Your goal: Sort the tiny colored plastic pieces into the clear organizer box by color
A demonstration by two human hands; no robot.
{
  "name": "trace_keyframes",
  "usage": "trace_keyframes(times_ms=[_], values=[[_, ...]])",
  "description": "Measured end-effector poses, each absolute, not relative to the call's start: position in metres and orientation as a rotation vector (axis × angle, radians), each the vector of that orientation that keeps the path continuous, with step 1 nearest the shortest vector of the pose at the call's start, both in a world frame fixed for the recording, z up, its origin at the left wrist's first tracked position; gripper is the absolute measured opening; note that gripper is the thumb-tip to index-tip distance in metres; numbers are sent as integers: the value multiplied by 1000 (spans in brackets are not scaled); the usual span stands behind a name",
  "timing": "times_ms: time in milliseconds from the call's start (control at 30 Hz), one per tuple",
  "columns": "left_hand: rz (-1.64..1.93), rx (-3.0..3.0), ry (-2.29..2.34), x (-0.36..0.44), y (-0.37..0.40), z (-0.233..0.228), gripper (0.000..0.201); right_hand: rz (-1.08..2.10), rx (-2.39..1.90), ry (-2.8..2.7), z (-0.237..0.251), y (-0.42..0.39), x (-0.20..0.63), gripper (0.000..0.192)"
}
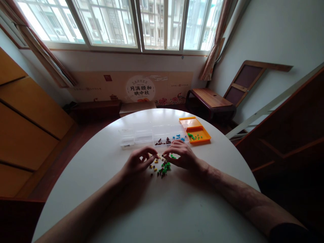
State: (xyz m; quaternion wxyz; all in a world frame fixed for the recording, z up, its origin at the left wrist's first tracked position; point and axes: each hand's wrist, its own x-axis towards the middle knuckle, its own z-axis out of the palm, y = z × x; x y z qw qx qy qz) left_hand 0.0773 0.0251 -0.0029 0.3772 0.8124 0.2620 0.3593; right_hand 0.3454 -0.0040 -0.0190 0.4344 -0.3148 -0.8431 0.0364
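My left hand (138,160) is closed in a pinch just above the table, left of a loose pile of small toy bricks. Whatever its fingertips hold is too small to name. Facing it, my right hand (181,156) pinches a small dark brown brick (163,155) between thumb and forefinger. Below and between the hands lie green bricks (166,166), with brown and yellow bricks (155,169) scattered beside them. Beyond my fingers, a clear plastic box (157,130) contains brown bricks (167,140) and blue bricks (179,137) in separate compartments.
An orange case (208,137) with small green bricks (194,136) stands right of the clear box. Another clear box (127,135) is at the left. Everything rests on a round white table (101,189). A wooden stool (212,98) stands behind, below the windows.
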Motion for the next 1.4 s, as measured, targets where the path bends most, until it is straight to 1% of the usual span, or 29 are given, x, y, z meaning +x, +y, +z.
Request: trace_keyframes(times_ms=[267,467,633,767,933,1133,1300,1400], values=[[905,2481,714,59,35,1,8,28,-907,-2033,-15,-5,346,3],[850,2538,766,55,37,3,9,-76,-1148,-1847,-24,4,353,6],[779,2560,809,55,37,0,8,-100,-1300,-1833,-27,5,355,11],[734,2566,802,51,40,-2,9,-91,-1266,-1867,-26,3,353,5],[664,2551,757,49,45,-9,9,-58,-1236,-1881,-24,1,353,3],[811,2514,741,54,45,-11,17,-51,-1112,-1920,-19,-2,350,6],[886,2281,740,64,35,-1,20,-39,-971,-2062,-17,-4,346,7],[917,2219,721,70,30,0,19,2,-902,-2130,-16,-6,344,10]])
